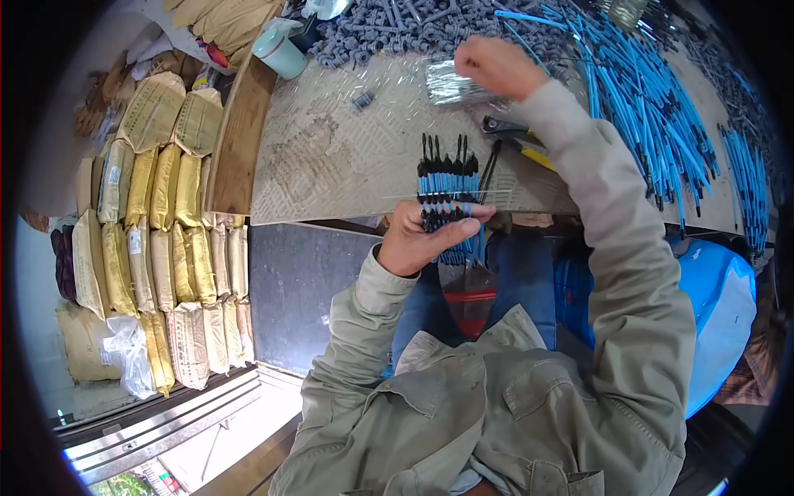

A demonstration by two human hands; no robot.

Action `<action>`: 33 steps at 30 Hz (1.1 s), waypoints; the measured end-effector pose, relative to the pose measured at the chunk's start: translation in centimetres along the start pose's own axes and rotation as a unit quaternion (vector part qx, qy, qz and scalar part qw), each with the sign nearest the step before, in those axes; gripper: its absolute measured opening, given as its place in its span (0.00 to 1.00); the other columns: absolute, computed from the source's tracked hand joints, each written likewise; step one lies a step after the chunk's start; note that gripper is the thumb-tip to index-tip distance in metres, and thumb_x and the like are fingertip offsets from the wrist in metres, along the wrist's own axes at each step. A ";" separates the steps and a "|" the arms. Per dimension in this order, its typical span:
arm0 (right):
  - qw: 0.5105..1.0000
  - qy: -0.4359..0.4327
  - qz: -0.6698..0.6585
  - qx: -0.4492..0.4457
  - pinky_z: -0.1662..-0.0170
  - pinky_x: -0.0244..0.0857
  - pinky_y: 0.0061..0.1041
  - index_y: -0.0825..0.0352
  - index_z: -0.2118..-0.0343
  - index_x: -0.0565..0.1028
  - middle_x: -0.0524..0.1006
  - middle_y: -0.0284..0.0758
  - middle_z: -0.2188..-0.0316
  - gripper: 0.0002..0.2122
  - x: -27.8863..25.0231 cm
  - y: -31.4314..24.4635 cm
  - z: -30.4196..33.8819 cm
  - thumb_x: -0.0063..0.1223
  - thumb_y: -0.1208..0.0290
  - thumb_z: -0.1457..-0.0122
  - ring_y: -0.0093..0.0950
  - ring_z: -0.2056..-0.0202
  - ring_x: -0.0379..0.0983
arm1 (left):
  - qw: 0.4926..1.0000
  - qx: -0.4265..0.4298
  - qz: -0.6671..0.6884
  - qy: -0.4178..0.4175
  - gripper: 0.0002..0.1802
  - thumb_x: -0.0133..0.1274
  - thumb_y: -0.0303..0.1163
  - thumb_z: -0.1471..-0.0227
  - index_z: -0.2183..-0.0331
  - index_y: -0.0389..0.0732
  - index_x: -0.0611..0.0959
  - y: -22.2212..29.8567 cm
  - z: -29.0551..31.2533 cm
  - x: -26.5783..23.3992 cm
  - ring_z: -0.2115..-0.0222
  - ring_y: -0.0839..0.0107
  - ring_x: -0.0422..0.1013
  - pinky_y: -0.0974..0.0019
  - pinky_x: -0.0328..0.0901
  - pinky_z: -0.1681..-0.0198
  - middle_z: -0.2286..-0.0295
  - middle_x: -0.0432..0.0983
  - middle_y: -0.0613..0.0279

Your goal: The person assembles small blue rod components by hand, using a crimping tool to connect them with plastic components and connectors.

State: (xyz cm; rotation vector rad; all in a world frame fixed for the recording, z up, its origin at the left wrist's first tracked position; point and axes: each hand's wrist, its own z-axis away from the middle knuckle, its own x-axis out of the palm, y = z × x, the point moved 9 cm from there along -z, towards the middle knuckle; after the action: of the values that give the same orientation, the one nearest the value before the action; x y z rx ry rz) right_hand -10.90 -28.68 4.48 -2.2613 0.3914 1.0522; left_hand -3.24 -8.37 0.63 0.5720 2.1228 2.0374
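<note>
My left hand is closed around a bundle of thin blue rods with black ends, held upright at the table's near edge. A thin pale wire lies crosswise over the bundle. My right hand reaches far forward with its fingers curled in; whatever they hold, if anything, is hidden. Just beside and below it lies a sheaf of silvery wires. Cutting pliers with yellow-and-black handles rest on the table to the right of the bundle.
Grey plastic fittings are heaped at the back. Many blue rods lie piled on the right. A pale green cup stands at the back left by a wooden board. Wrapped packages are stacked on the left.
</note>
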 end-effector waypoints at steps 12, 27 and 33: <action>0.988 0.076 0.119 -0.054 0.70 0.65 0.34 0.64 0.76 0.72 0.73 0.36 0.79 0.04 -0.9 -0.9 0.5 0.53 0.71 0.53 0.37 0.73 0.72 | 1.000 -0.005 -0.005 0.027 0.14 0.51 0.30 0.51 0.64 0.29 0.79 0.0 0.0 -0.4 0.66 0.69 0.73 0.65 0.66 0.58 0.66 0.77 0.52; 0.991 0.113 -0.045 -0.046 0.77 0.58 0.19 0.67 0.66 0.76 0.69 0.35 0.75 0.11 -8.3 -13.5 11.3 0.56 0.84 0.54 0.22 0.77 0.66 | 0.999 -0.012 0.024 0.031 0.10 0.54 0.27 0.51 0.67 0.31 0.81 0.3 0.0 -0.4 0.66 0.74 0.72 0.69 0.66 0.59 0.68 0.78 0.57; 0.989 0.134 -0.051 -0.024 0.78 0.57 0.19 0.67 0.67 0.77 0.67 0.34 0.76 0.11 -8.2 -13.3 11.2 0.56 0.84 0.55 0.24 0.77 0.66 | 0.999 -0.019 0.014 0.026 0.10 0.54 0.27 0.51 0.67 0.32 0.81 0.2 -0.1 -0.4 0.66 0.74 0.72 0.69 0.66 0.60 0.68 0.78 0.57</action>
State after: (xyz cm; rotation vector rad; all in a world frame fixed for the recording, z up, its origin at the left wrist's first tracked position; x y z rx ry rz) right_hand -16.15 -11.24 10.48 -2.4470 0.3578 0.7135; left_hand -2.84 -8.58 0.80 0.5525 2.1113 2.1249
